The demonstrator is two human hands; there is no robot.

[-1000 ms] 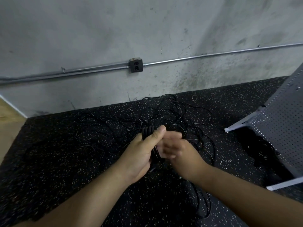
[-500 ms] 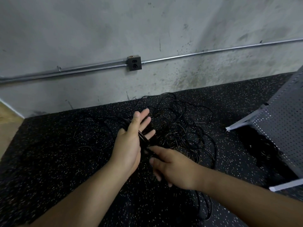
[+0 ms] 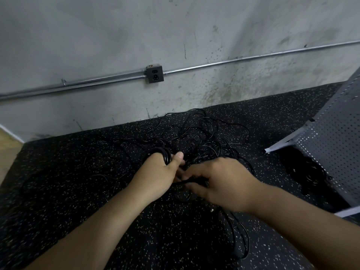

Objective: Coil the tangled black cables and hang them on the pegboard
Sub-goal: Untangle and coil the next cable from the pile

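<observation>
A tangle of thin black cables (image 3: 202,137) lies on the speckled black floor mat in front of me. My left hand (image 3: 158,174) grips a coil of black cable (image 3: 165,154), whose loops wrap round the hand and show above its knuckles. My right hand (image 3: 216,182) is beside it, fingers curled, pinching a black strand that runs between the two hands. More cable trails down under my right forearm (image 3: 239,238). The grey pegboard (image 3: 335,145) leans at the right edge.
A concrete wall stands behind the mat, with a metal conduit and a dark outlet box (image 3: 154,74). A strip of wooden floor (image 3: 7,149) shows at far left. Black cable lies in shadow under the pegboard (image 3: 309,178).
My left hand, spread open half a second ago, has closed round the coil again. My right hand moved up next to it and took hold of a strand.
</observation>
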